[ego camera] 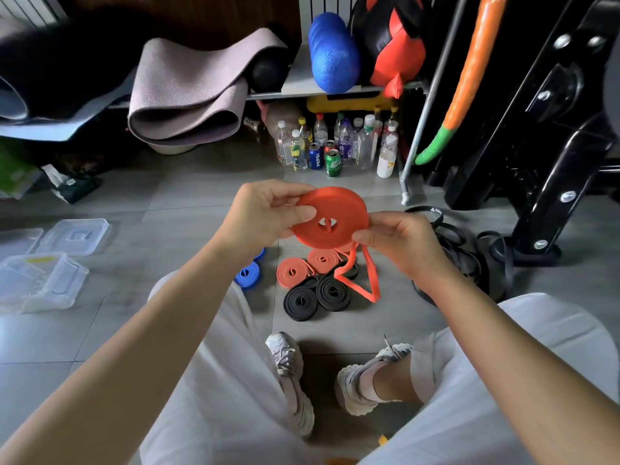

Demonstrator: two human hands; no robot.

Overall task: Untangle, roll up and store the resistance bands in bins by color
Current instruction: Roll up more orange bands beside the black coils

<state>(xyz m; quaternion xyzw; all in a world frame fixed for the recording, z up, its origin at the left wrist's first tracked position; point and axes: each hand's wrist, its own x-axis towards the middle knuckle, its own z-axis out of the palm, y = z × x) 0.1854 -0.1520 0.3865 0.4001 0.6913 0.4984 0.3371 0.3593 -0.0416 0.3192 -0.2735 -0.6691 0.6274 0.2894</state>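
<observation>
An orange resistance band [332, 213] is wound into a flat coil held in mid-air above the floor. My left hand [268, 211] pinches the coil's left edge, thumb on top. My right hand [399, 241] grips its right edge, where the loose orange tail [364, 280] hangs down in a loop. On the floor below lie two rolled orange bands [307, 268], two rolled black bands [317, 297] and rolled blue bands [248, 275]. A tangle of unrolled black bands [463, 253] lies to the right.
Clear plastic bins [40, 281] and lids [75, 236] sit on the floor at left. Bottles and cans [335, 146] stand under a shelf holding folded mats [188, 95] and a blue roller [332, 53]. A black machine frame [550, 129] stands at right. My feet are below.
</observation>
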